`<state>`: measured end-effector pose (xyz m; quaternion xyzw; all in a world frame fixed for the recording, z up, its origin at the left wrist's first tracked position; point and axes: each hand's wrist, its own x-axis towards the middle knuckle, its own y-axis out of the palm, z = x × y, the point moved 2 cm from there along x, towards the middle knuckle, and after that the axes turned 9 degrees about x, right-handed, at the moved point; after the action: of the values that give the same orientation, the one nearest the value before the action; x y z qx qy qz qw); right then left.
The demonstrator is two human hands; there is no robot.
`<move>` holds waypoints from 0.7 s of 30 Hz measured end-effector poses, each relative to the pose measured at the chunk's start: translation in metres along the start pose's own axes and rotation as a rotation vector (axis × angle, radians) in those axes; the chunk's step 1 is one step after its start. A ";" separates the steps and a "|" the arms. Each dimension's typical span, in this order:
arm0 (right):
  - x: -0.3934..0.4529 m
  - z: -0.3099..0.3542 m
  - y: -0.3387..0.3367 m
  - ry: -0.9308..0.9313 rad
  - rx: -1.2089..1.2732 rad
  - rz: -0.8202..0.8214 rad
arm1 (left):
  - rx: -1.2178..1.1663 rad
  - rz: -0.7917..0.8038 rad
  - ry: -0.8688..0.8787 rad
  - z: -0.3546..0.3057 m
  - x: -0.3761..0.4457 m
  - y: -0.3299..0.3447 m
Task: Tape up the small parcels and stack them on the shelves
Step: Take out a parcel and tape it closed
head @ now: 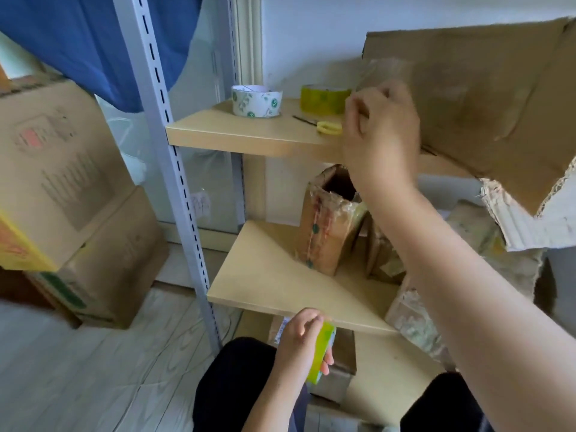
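My left hand (304,341) is low in the middle, closed around a yellow-green tape roll (322,353), above a small brown parcel (338,378) between my knees. My right hand (378,126) is raised by the upper shelf (249,135), its fingers pinched on a blurred translucent tape strip (385,71). A taped parcel with an open top (327,232) stands on the middle shelf (265,282), with another parcel (383,257) beside it. A plastic-wrapped parcel (411,322) lies at that shelf's right edge.
The upper shelf holds a white patterned tape roll (255,102), a yellow tape roll (324,99) and yellow-handled scissors (327,127). A big torn cardboard sheet (483,104) hangs at the right. A grey metal upright (162,120) and stacked cartons (62,182) stand at the left.
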<state>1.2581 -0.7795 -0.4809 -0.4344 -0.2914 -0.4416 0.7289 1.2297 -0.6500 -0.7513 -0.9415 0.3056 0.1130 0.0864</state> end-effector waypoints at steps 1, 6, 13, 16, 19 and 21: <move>-0.023 0.003 -0.006 -0.106 0.067 -0.051 | -0.024 -0.008 -0.002 0.000 0.002 -0.002; -0.164 -0.053 0.018 -0.032 -0.019 0.633 | -0.164 -0.023 -0.135 0.002 0.007 -0.011; -0.224 -0.092 0.043 0.353 0.127 0.732 | -0.111 -0.074 -0.052 0.011 0.021 -0.015; -0.228 -0.088 0.054 0.341 0.056 0.702 | -0.052 -0.116 -0.009 0.011 0.015 -0.022; -0.238 -0.089 0.067 0.313 0.003 0.680 | -0.089 -0.104 0.008 0.011 0.011 -0.027; -0.240 -0.086 0.073 0.300 0.006 0.643 | -0.056 -0.117 0.017 0.010 0.010 -0.031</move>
<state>1.2215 -0.7457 -0.7416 -0.4318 -0.0307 -0.2476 0.8668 1.2548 -0.6283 -0.7611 -0.9607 0.2476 0.1084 0.0640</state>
